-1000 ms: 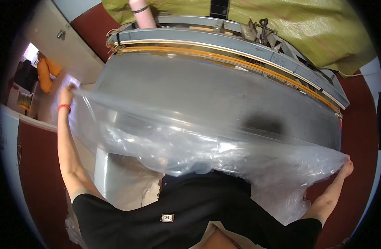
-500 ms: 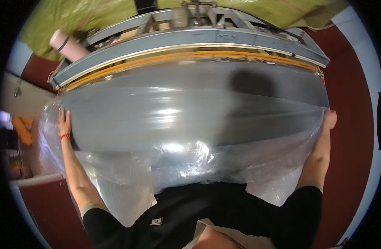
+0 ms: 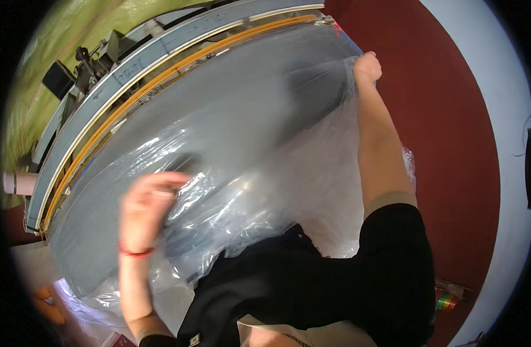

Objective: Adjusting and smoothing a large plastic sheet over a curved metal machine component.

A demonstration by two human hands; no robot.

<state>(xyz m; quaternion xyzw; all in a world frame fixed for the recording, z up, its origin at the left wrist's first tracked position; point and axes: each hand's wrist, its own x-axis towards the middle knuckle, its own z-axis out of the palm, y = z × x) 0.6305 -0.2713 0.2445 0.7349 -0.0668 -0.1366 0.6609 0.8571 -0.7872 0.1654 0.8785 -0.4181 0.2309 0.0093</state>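
A wide sheet of clear plastic film (image 3: 230, 196) drapes over a smooth grey panel (image 3: 230, 98), wrinkled and shiny toward my body. At the panel's far right corner, my right hand (image 3: 368, 67) is closed on the edge of the film, which is drawn taut from its fingers. My left hand (image 3: 151, 203), with a red bracelet (image 3: 136, 253) at its wrist, is over the left middle part of the film. Motion smears its fingers, so I cannot tell whether they touch or hold the film.
A blue-grey metal frame (image 3: 123, 75) with an orange strip (image 3: 144, 92) runs along the panel's far edge. A pink bottle (image 3: 19, 183) stands by its left end. Yellow-green sheeting (image 3: 37, 75) lies beyond. Dark red floor (image 3: 445, 133) borders the right side.
My view has turned to the right. My left hand has come off the panel's left edge and moved inward over the film. My right hand keeps its grip on the film at the right edge.
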